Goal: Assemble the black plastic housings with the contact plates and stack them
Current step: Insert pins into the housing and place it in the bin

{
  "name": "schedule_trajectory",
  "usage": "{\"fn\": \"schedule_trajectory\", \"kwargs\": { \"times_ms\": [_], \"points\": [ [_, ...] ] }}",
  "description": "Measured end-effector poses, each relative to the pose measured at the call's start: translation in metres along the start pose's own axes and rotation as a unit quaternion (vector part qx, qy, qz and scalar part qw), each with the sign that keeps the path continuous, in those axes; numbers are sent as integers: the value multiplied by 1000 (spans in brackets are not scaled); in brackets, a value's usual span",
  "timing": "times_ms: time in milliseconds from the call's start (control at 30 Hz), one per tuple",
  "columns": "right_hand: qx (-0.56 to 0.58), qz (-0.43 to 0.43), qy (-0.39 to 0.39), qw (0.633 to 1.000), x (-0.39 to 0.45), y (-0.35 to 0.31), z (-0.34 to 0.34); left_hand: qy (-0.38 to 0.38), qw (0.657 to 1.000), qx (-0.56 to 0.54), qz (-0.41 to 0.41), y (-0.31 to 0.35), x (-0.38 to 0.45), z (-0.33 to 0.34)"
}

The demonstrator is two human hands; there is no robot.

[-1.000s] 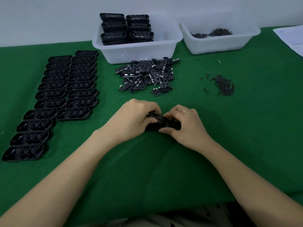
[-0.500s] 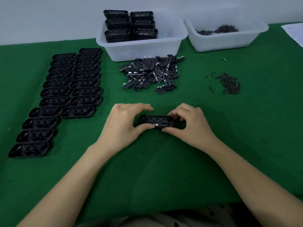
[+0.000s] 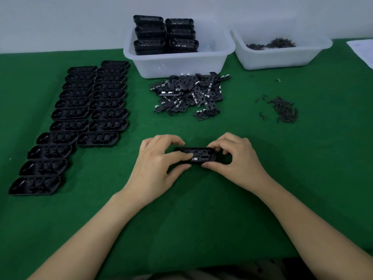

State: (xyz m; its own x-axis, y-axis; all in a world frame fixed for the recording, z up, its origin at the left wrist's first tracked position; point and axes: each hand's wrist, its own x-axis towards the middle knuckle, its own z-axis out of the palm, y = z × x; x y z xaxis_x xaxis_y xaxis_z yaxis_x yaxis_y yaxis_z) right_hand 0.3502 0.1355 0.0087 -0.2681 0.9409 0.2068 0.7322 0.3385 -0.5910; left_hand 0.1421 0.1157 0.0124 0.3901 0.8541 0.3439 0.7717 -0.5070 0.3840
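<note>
Black plastic oblong housing (image 3: 198, 155) lies on the green felt table (image 3: 201, 209), pinched at its ends by the left hand (image 3: 159, 164) and right hand (image 3: 236, 158). Beyond them sits a loose heap of black contact plates (image 3: 189, 96); rows of open black housings (image 3: 80, 118) lie left.

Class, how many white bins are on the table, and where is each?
2. The centre bin stands at the back, holding stacked housings; the right bin stands beside it, holding small dark parts. No others show.
</note>
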Motion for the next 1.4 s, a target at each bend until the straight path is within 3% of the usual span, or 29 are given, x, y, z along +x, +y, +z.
{"fn": "schedule_trajectory", "kwargs": {
  "times_ms": [167, 233, 300, 400, 500, 733, 1033, 1133, 1233, 1400],
  "points": [
    [64, 28, -34, 997, -1, 6, -16, -28, 996, -86, -11, -2, 1, 3],
    [70, 56, 48, 995, 5, 21, -31, -24, 995, -100, -16, -4, 1, 4],
    [5, 80, 138, 987, 15, 40, -48, -20, 993, -115, -26, -5, 0, 5],
    [-96, 116, 184, 971, 36, 64, -69, -15, 991, -125, -36, -4, 0, 4],
    [-190, 103, 149, 965, 66, 78, -84, -14, 991, -126, -33, -3, 1, 3],
    [-310, 16, -19, 951, 109, 88, -88, -9, 990, -136, -28, -4, 1, 2],
    [-333, 30, -8, 942, 106, 86, -87, -13, 989, -143, -27, -6, 0, 3],
    [-182, 4, 61, 981, 93, 48, -77, 0, 992, -125, -30, -7, -2, 3],
    [20, -54, 35, 998, 54, -7, -46, 13, 995, -101, -19, -7, -3, 3],
    [67, -33, -7, 997, 19, -30, -1, 27, 997, -75, 13, -8, -4, 5]
  ]
}}
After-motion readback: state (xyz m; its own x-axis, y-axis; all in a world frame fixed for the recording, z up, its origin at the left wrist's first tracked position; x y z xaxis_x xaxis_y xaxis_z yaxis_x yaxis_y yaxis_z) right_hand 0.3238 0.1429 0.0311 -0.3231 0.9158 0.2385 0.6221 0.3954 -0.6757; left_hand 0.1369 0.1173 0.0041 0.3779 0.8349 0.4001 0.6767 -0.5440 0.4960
